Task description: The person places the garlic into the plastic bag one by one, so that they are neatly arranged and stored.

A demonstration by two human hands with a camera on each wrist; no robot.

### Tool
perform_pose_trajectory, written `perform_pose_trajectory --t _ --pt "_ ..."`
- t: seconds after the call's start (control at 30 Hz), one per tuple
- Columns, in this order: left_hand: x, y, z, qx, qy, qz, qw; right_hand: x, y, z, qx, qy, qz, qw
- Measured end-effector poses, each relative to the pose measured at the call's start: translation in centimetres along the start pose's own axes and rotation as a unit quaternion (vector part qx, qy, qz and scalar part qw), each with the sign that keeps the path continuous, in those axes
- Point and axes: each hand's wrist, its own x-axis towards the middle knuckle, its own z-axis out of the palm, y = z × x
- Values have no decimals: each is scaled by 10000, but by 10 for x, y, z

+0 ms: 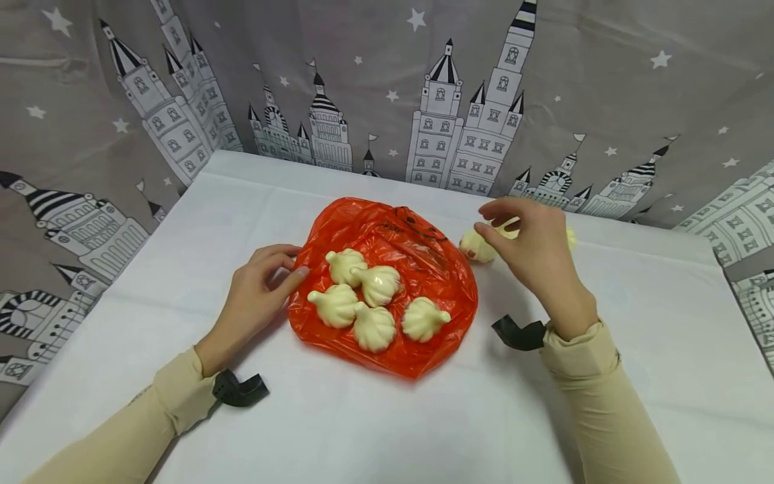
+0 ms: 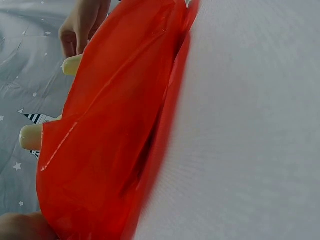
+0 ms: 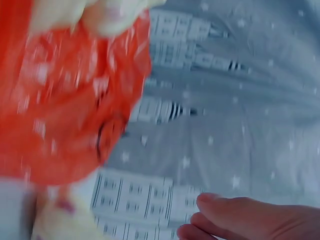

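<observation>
My left hand (image 1: 263, 275) was at the near-left margin of a thin, crinkled, red plastic bag (image 1: 429, 262), its edge pinched between thumb and curled fingers. The bag lay spread on a white-covered table (image 1: 375, 430), black printing near its far right edge.

On the bag sat five glossy, pale yellow, garlic-shaped bulbs (image 1: 377, 286). Four clustered toward the left, close against one another; the fifth bulb (image 1: 425, 319) lay apart on the right, its stem pointing rightward. From the left wrist, the red plastic rose as a wall, two pale, blunt ends showing past its rim.

My right hand (image 1: 532, 235) hung beyond the bag's right edge, thumb and fingertips parted, nothing between them. Just behind it, more pale yellow bulbs rested on the white cover. The nearest of these, a rounded bulb with a reddish-brown mark (image 1: 476, 247), lay right beside the bag; my hand hid much of the others, so I could not count them surely. The right wrist view was blurred.

I noted beige, cuffed sleeves (image 1: 595, 383) on both arms and a black, curved piece (image 1: 240, 390) at each wrist. Behind the table stood a grey fabric backdrop (image 1: 375, 40) printed with white castles and stars.
</observation>
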Motion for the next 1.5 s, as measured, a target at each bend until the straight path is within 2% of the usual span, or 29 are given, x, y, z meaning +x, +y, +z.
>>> perform_pose_trajectory --t 0.23,0.4,0.57,1.07,1.5 --pt "0 -1 1 4 12 -39 10000 -8 38 -29 -396 534 274 9974" --pt "1 -1 0 -9 -15 -117 9999 -19 66 -49 -731 734 568 9930" --pt "0 -1 -1 28 -9 -131 9999 -23 87 -60 -643 865 681 9918" --pt "1 -2 0 -9 13 -87 10000 -22 117 -41 -692 618 675 9934" --pt "1 1 1 26 17 8 10000 -20 128 -31 -937 598 402 9930"
